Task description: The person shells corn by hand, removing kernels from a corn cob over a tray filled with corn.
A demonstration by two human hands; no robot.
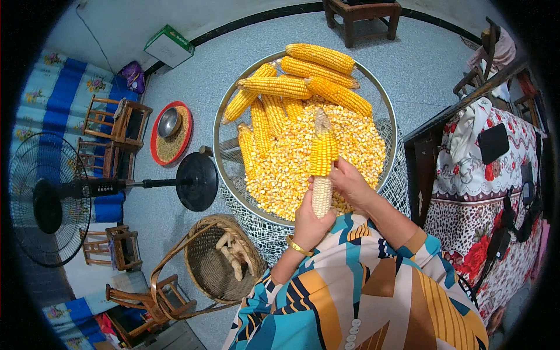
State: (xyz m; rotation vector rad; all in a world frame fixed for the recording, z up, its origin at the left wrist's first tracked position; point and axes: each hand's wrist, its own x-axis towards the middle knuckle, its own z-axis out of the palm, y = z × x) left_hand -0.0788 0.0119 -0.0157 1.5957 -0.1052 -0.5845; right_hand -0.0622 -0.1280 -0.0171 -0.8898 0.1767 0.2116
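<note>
my left hand (312,223): closed round the bare, pale lower length of a corn cob (322,154); the fingers on the far side are hidden by the cob, and their grip there cannot be seen. my right hand (354,185): curled against the cob's right side, just above my left, at the edge of the yellow kernels left on its upper part; fingertips partly hidden, so i cannot tell whether it grips or only presses. cob position: tip pointing away from me, over the loose kernels (280,184) in a round tray (393,137).

kernels cover the lower ends of some whole cobs (277,87) beyond my hands, so those lengths cannot be read. left of my left hand, nearer me, a woven basket (195,245) holds pale pieces (233,254), cob-like but hard to make out. my patterned sleeve hides part of the basket's right side. far left of my hands, a fan (48,201) fades toward the dark rim of view; far ahead, a wooden stool (364,14) is cut off at the top.

writing: well ahead and left of my hands, a green and white box (169,46) bears pale marks too small to read. right of my right hand, a black pouch (493,143) lies on flowered cloth (461,195), no lettering legible to me
</note>
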